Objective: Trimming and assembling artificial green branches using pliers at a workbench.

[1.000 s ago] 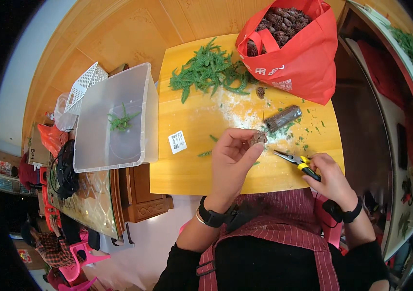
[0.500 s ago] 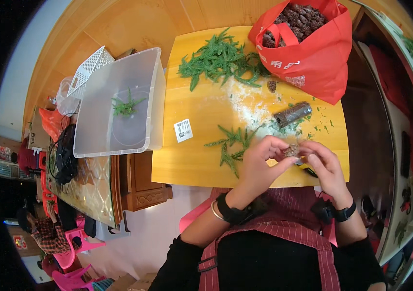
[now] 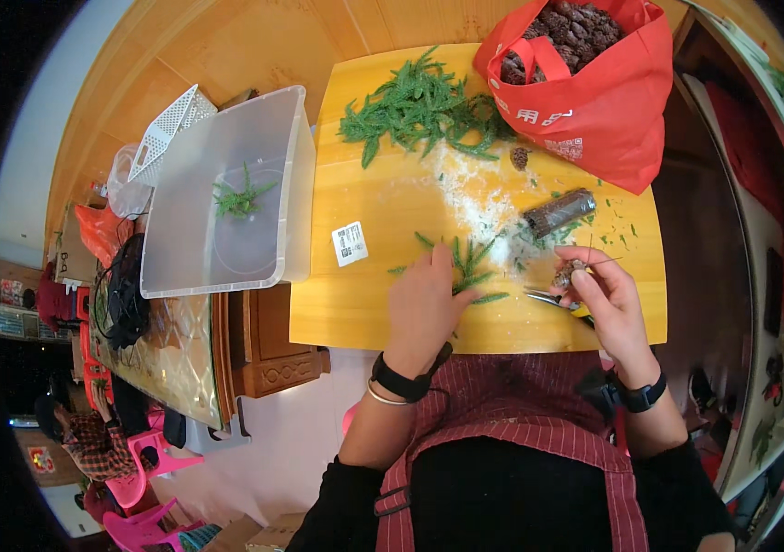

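Observation:
My right hand (image 3: 615,308) pinches a small brown pine cone (image 3: 569,272), from which a thin wire sticks out to the right. Below that hand lies a pair of pliers (image 3: 547,297) with yellow and black handles, partly covered by it. My left hand (image 3: 424,299), slightly blurred, is over a green artificial pine sprig (image 3: 475,269) at the near middle of the table. Its thumb and forefinger are apart, with the sprig's needles showing between and beyond them. Whether the fingertips touch the sprig is hard to see.
A dark roll of wire-like strands (image 3: 559,213) lies beside white powder (image 3: 479,207). Green sprigs (image 3: 415,106) are heaped at the back, near a red bag (image 3: 608,120) of pine cones and a loose cone (image 3: 519,158). Left stands a clear plastic bin (image 3: 298,184) holding one sprig.
My left hand has let go of the pine cone and moved left over the sprig. The cone stays in my right hand, its wire now visible.

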Available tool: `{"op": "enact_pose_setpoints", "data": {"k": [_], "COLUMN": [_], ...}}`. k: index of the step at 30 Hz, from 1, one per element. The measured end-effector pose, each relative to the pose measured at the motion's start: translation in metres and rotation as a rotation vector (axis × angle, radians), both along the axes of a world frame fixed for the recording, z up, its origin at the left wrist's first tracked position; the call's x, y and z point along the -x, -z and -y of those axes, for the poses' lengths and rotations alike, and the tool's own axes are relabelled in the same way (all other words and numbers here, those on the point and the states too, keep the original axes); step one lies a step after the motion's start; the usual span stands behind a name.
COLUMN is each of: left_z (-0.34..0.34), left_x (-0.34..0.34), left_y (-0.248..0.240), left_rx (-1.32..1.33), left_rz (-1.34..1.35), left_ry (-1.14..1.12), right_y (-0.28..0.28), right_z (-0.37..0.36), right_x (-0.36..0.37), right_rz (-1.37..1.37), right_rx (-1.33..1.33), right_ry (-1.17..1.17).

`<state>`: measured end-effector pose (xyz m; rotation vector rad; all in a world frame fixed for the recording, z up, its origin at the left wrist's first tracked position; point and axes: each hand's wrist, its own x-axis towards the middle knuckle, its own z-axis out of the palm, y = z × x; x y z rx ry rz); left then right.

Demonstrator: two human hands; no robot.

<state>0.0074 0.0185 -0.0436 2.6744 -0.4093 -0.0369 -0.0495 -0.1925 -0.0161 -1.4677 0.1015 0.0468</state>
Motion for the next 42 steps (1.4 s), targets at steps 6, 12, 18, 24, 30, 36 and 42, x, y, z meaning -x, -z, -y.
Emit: {"op": "enact_pose_setpoints", "data": {"k": [6,12,18,24,30,36,42], "left_z": [-0.01,-0.015,-0.006,0.004,0.007,0.025,0.044], "left_x": [-0.011,-0.009,-0.005,-0.004,-0.005,-0.011,-0.041], "left_y": [0.014,-0.022,-0.03,-0.022,-0.02,-0.045,-0.076], "left_rx": [0.21,1.115,1.501,1.617,1.631,1.371,1.177], "left_rz": [-0.004,-0.464,-0.721,-0.804,-0.874,-0.549,-0.163], "left_ry": [0.068,-0.036,0.011,0.074,0.108,0.186,0.321], "right_y": [-0.003,0.0,-0.006,-0.014,-0.022,-0.031,-0.055], "right_z": [0.001,0.005,-0.004,-0.007,-0.005,0.0,0.002], "right_x": [0.003,0.002,0.001,0.0,-0.007,-0.02,-0.04], "right_rz": [0.047,0.009,0.077,0.234,0.245,0.309,0.449], "right_rx": [0.071,0.069,0.016,0.113,0.098,0.331,0.364], "right_ry": [-0.054,-0.079,-0.106,-0.108,-0.243,-0.23,-0.191]}}
